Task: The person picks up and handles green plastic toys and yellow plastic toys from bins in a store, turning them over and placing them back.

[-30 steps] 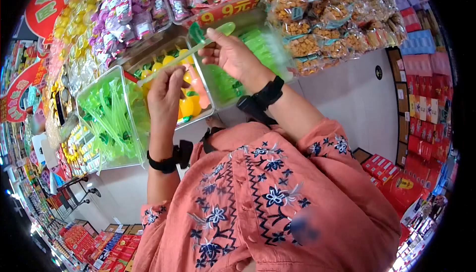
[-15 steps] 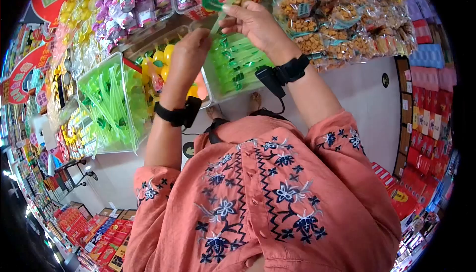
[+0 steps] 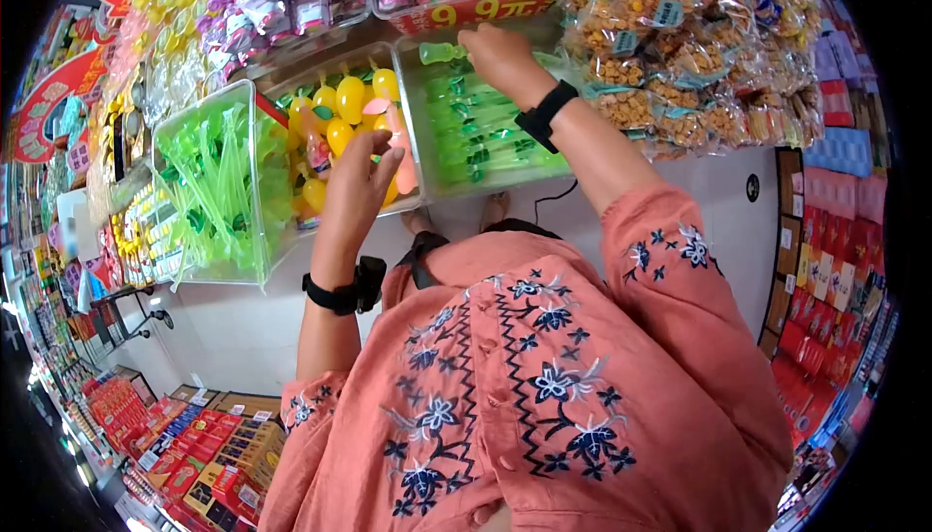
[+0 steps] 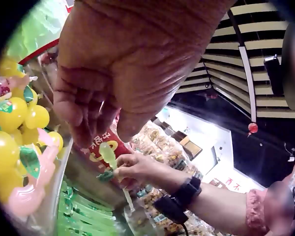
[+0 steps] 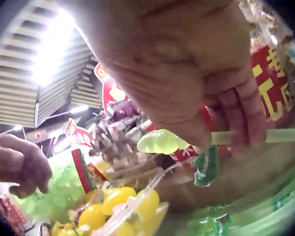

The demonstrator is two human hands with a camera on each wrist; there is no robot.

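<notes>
My right hand (image 3: 510, 64) pinches a pale green tube (image 5: 162, 141) between thumb and fingers. The tube has a rounded bulb at one end and a dark green leaf-shaped tag (image 5: 205, 167) hanging by it. It is held over a clear bin of similar green tubes (image 3: 476, 134), near the bin's far side. My left hand (image 3: 359, 187) hovers over the neighbouring bin of yellow fruit-shaped pieces (image 3: 351, 100), fingers loosely bent, with nothing in it. A pink piece (image 3: 396, 144) lies right by that hand among the yellow ones.
Another clear tub (image 3: 255, 144) of long green tubes stands on the left. Behind the bins are purple packets (image 3: 311, 8) and a red price sign (image 3: 476, 13). Bagged brown snacks (image 3: 641, 95) pile up on the right. Shelves of red boxes (image 3: 835, 270) line the far right.
The left hand has let go of the tube and moved back left over the yellow pieces. The right hand first lifted the tube rightward, then turned it level over the green bin.
</notes>
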